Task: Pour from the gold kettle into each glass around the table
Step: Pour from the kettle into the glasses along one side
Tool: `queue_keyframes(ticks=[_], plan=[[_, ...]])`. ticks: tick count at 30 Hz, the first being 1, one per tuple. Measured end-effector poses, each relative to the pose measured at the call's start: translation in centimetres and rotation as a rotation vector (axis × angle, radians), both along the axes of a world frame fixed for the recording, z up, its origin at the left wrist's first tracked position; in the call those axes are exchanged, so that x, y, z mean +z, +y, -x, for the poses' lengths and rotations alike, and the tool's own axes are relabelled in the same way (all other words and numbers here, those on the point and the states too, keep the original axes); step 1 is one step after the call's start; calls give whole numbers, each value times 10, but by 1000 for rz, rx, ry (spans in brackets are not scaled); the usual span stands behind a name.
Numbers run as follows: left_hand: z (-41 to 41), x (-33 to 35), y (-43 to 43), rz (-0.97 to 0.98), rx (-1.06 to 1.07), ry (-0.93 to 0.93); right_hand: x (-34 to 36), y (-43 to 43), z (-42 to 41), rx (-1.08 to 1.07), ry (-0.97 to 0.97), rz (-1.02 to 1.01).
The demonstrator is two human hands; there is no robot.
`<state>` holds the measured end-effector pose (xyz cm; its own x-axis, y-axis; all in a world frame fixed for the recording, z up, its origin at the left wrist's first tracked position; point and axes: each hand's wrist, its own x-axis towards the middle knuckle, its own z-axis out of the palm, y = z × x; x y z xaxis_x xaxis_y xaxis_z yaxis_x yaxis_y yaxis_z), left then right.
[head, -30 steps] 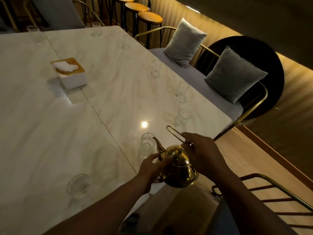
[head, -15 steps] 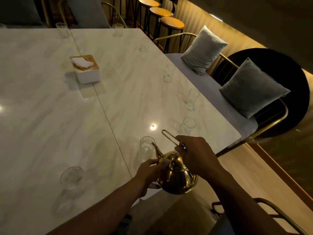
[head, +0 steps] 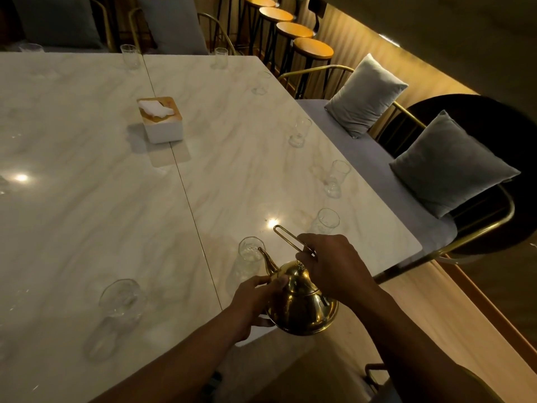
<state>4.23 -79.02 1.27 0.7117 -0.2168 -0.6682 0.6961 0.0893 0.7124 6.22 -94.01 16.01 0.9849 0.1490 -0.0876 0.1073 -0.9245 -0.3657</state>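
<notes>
Right hand [head: 334, 266] fingers closed on the gold kettle [head: 302, 303] handle; left hand [head: 255, 303] fingers steady its body. I see its spout at the nearest glass [head: 250, 251] rim.

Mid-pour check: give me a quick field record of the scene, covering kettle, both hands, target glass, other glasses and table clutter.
kettle: gold kettle tilted, spout over the near glass
right hand: right hand grips the wire handle
left hand: left hand steadies the body near the spout
target glass: near glass at the table's near edge; fill level unclear
other glasses: at least three along the right edge, one near left
clutter: tissue box
</notes>
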Motion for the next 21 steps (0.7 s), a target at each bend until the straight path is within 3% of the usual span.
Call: queue_keyframes(ticks=[21], plan=[[10,7,-4,19,-12,-10,3,-2,3,11,8,2]])
